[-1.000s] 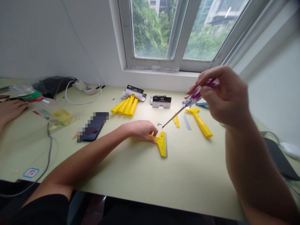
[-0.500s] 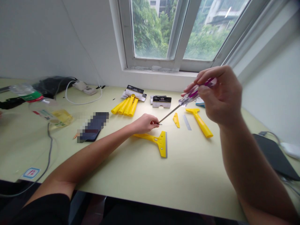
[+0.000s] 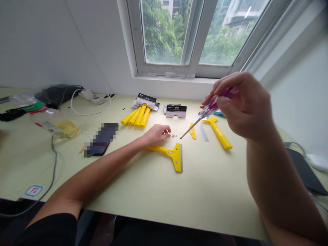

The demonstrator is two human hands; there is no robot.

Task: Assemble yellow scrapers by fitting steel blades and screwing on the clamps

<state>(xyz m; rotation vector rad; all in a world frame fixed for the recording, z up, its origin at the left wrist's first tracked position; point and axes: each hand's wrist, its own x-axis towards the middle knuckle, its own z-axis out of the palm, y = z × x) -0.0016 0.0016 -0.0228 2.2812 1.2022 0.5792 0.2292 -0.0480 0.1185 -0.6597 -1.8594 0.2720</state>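
My right hand (image 3: 243, 106) is closed around the purple-and-clear handle of a screwdriver (image 3: 208, 106), its shaft slanting down to the left with the tip just above the table. Beside a few small metal screws (image 3: 174, 135), my left hand (image 3: 157, 134) rests with curled fingers and a gap between finger and thumb, nothing visible in it. In front of that hand lies a yellow scraper (image 3: 176, 158) with a blade along its head. To the right are a loose yellow clamp plate (image 3: 192, 132), a bare blade (image 3: 204, 133) and a yellow scraper handle (image 3: 220, 135).
Several yellow scrapers (image 3: 138, 115) with card packaging lie at the back, near black-and-white cards (image 3: 176, 111). On the left are a blurred dark phone (image 3: 101, 140), a bottle (image 3: 51, 118) and cables. A dark flat device (image 3: 304, 171) sits at the right edge.
The screwdriver tip has moved right, away from my left fingers, as my right hand shifted slightly right. My left finger and thumb have parted, and the small screws beside them now show.
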